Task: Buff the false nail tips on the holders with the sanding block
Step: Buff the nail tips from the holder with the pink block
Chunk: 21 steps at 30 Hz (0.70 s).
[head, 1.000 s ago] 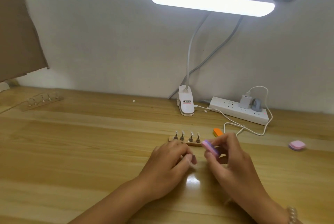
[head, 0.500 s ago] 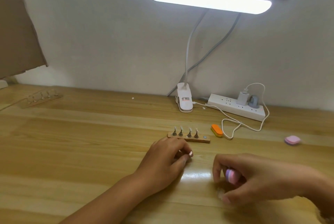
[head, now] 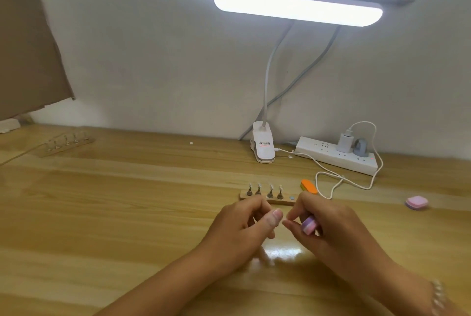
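A small wooden base (head: 285,202) lies mid-table with several metal holders (head: 270,191) upright on it, each carrying a pale nail tip; its right-end spot (head: 291,198) is bare. Just in front of it my left hand (head: 242,226) has its fingers curled, thumb pressed to forefinger, pinching something small that is mostly hidden, seemingly a nail tip holder. My right hand (head: 334,229) grips a purple and pink sanding block (head: 309,224) in its fingers. The two hands' fingertips almost meet.
An orange block (head: 309,186) lies behind my right hand, by a white cable (head: 331,188). A pink block (head: 417,202) sits far right. The lamp clip (head: 263,146) and power strip (head: 336,155) stand by the wall. A second base with holders (head: 67,143) lies far left.
My right hand, which had dropped low and to the right with the sanding block, has come back up beside my left hand. My left hand has stayed in front of the base.
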{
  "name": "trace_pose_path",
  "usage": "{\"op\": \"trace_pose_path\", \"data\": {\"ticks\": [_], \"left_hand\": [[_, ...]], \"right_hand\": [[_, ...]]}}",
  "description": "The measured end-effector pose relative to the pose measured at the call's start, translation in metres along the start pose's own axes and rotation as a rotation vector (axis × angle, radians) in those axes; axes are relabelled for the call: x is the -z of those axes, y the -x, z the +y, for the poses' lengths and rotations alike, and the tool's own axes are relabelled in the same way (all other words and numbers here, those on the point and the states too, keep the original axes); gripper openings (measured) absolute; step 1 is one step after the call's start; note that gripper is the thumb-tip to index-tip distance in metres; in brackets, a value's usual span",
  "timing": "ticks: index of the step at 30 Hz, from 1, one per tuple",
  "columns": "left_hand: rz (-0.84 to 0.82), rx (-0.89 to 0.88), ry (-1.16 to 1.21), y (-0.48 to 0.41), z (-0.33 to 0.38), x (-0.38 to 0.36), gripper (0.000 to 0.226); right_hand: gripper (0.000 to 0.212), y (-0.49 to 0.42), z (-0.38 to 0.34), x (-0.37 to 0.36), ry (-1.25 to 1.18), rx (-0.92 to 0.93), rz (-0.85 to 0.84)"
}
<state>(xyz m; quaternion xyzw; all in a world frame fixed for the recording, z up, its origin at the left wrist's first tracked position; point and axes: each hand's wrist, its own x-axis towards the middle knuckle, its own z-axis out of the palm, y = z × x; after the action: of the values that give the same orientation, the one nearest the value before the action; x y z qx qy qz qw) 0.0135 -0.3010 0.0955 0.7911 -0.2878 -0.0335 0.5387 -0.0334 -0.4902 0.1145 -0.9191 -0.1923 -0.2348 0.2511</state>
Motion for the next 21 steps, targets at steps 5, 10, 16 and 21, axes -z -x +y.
{"op": "trace_pose_path", "data": {"ticks": [5,10,16,21], "left_hand": [[-0.104,0.105,0.198,-0.004,-0.005,0.011,0.013],[-0.106,0.158,0.306,-0.007,-0.003,0.014,0.007],[-0.052,0.148,0.315,-0.009,-0.007,0.008,0.008],[-0.053,0.136,0.329,-0.007,-0.006,-0.001,0.010]], "right_hand": [[0.012,0.006,-0.005,-0.014,0.170,0.138,0.127],[0.038,0.008,-0.002,-0.023,0.069,0.058,0.115],[0.017,0.004,-0.004,-0.024,-0.204,-0.129,0.152],[0.041,0.000,-0.006,-0.030,0.012,0.034,0.212]]}}
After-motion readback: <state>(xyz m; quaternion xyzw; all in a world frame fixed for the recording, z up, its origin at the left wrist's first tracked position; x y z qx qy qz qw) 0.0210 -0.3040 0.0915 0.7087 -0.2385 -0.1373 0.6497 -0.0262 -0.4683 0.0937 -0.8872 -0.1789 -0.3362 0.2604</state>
